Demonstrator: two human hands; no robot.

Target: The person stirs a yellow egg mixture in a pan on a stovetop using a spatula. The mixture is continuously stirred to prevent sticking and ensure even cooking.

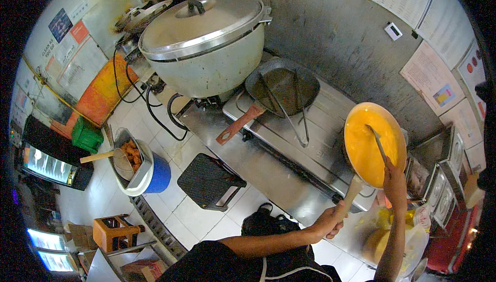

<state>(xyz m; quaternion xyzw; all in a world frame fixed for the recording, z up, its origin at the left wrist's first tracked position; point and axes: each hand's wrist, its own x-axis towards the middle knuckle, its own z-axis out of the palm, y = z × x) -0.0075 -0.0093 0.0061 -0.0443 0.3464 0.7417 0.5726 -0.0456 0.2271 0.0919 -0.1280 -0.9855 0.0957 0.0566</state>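
Observation:
My left hand (332,222) is closed around the pale handle of a frying pan (401,148), which is tilted at the right end of the gas stove (321,142). Yellow-orange liquid (362,154), perhaps beaten egg or sauce, spreads over the pan's inside. In my right hand (394,179) is a slim dark utensil (376,138), its tip in the liquid; its exact kind is unclear. A second, dark pan (279,76) with a reddish-brown handle rests on the stove's left part. Metal tongs (304,140) lean in it and reach over its edge.
A large lidded rice cooker (209,57) stands left of the stove. On the floor are a black stool (205,181) and a blue bucket (159,173) beside a metal container (145,169) of fried food. Metal food pans (441,196) and a plastic bowl (418,243) are at the right.

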